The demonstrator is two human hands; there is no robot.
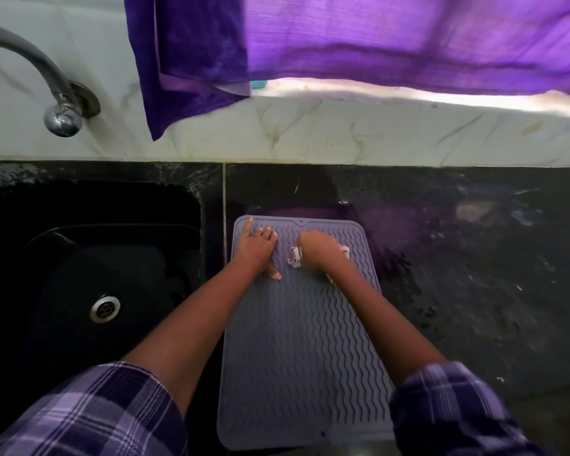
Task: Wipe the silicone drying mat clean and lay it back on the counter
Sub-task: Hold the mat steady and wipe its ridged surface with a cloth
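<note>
A grey silicone drying mat [297, 340] with wavy ridges lies flat on the dark counter [458, 274], just right of the sink. My left hand [257, 248] presses flat on the mat's far left corner, fingers spread. My right hand [316, 250] rests on the far part of the mat, closed over a small pale cloth [295, 256] that peeks out on both sides of the hand.
A black sink [89, 258] with a metal drain [105, 308] lies to the left, a chrome tap [60, 106] above it. Purple curtain fabric [343, 44] hangs over the tiled wall behind. The counter looks wet to the right of the mat.
</note>
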